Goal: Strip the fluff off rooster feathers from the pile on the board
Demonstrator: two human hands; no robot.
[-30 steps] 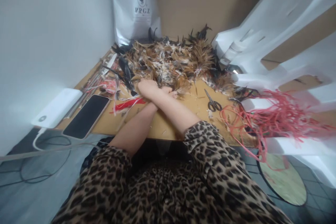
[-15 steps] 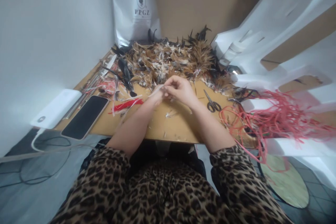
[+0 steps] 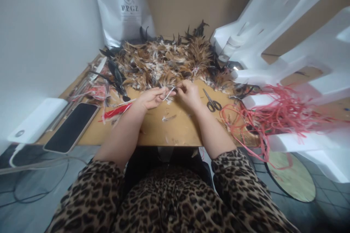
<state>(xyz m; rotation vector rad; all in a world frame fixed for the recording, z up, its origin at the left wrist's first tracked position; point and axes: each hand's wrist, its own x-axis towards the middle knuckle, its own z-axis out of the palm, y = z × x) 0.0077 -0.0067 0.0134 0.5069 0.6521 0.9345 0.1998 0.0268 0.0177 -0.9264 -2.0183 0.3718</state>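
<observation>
Over the middle of the table, my left hand (image 3: 153, 97) is closed, palm partly up, on one end of a thin white strip (image 3: 168, 94). The strip bends across to my right hand (image 3: 188, 94), whose fingers pinch its other end. Just beyond both hands spreads a heap of brown, white and black feathers (image 3: 164, 60). A pair of dark-handled scissors (image 3: 212, 102) lies on the table to the right of my right hand. Red strips (image 3: 117, 112) lie near my left wrist. Whether a feather is also between my fingers I cannot tell.
A phone (image 3: 72, 127) and a white power bank (image 3: 38, 120) with a cable lie at the left of the table (image 3: 153, 134). Tangled pink strips (image 3: 284, 116) hang over white foam on the right. A white printed bag (image 3: 125, 14) stands behind the feathers.
My crossed forearms have come apart. My hands met over the table, then separated slightly, with the white strip now showing between them. The view has shifted to the right.
</observation>
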